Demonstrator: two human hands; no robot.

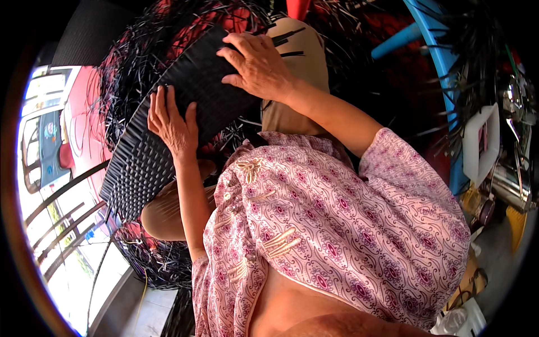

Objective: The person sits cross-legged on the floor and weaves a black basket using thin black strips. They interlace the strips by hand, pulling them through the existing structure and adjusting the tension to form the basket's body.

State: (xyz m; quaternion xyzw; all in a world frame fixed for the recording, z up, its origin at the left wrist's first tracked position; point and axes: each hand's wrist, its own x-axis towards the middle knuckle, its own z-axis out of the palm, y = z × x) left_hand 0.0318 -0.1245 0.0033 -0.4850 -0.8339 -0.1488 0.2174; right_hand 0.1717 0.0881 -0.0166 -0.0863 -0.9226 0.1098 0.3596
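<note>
A black woven panel [132, 177] of flat strips lies slanted across my lap, one end low at the left and the other up by my knee. My left hand [171, 124] rests on its middle, fingers stretched out along the weave and the thumb a little apart. Towards the panel's far right end, my right hand [255, 66] lies on top with its fingers spread. Loose strip ends [289, 42] stick out past that end, beside the right hand. Neither hand shows anything gripped in it; the panel's underside is hidden.
Tangled black strips [132, 78] are heaped beyond and beside the panel, over something red. A blue frame [438, 56] stands at the right, near a white square-rimmed plastic item [483, 143] and shiny metal things [514, 174]. Dark curved bars [67, 191] are at the left.
</note>
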